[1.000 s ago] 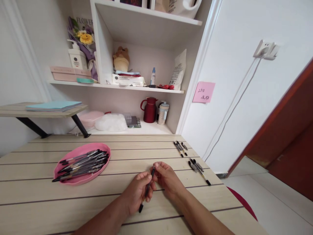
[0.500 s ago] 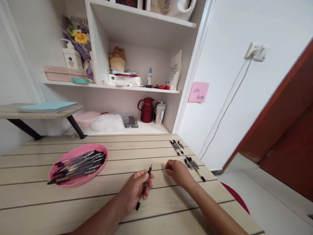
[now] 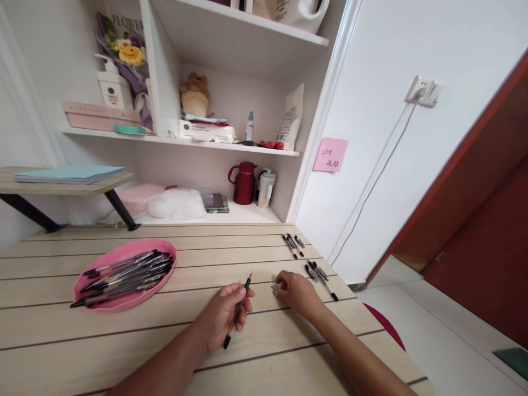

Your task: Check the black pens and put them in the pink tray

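Observation:
My left hand (image 3: 223, 313) is closed around a black-and-clear pen (image 3: 238, 311), whose bare tip points up and away from me and whose black end points down toward the table. To its right, my right hand (image 3: 297, 292) is held low over the tabletop, thumb and fingers pinched together. A small greyish piece (image 3: 274, 287) shows at its fingertips, too small to name. Just beyond that hand lies a group of pen parts with a longer pen (image 3: 325, 281). Farther back is a second group of pens and short parts (image 3: 292, 246).
A pink tray (image 3: 124, 306) full of pens (image 3: 132, 275) stands on the slatted wooden table (image 3: 165, 363) at left. Behind it are a small raised stand (image 3: 94, 187) and white shelves holding a red jug (image 3: 245, 184) and a cup (image 3: 266, 188). A wall borders the right.
The view has turned slightly right, so everything sits a little farther left. Both hands stay nearly in place. A small greyish piece now shows at my right fingertips.

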Demonstrator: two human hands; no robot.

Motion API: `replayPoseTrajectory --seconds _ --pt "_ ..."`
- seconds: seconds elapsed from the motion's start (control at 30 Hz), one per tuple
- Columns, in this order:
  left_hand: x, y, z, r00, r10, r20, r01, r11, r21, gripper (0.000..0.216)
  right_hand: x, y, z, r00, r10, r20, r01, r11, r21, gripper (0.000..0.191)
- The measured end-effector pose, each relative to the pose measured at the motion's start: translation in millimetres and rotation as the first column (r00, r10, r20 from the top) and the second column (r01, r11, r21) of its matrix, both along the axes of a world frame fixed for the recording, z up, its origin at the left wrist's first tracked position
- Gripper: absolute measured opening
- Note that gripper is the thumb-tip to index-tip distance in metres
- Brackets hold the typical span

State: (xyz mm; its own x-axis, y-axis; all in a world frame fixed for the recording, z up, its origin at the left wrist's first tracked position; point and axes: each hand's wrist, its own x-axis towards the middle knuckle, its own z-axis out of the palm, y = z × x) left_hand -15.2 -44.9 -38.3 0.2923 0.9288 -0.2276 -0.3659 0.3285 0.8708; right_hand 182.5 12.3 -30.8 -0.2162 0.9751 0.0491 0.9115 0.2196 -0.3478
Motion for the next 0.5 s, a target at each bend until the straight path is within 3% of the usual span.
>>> replayPoseTrajectory --seconds 0.27,0.5 --pt "-0.7 0.0 2.6 1.000 -0.004 -0.001 0.004 1.000 0.014 0.022 -1.4 -7.8 6.1 0.999 -0.005 0.036 0.003 0.998 0.066 0.015" --pt "0.5 -0.9 3.0 1.000 0.000 -0.014 0.001 0.999 0.032 0.024 68.7 -1.1 11.4 0.947 -0.285 0.151 0.264 0.953 0.146 0.013"
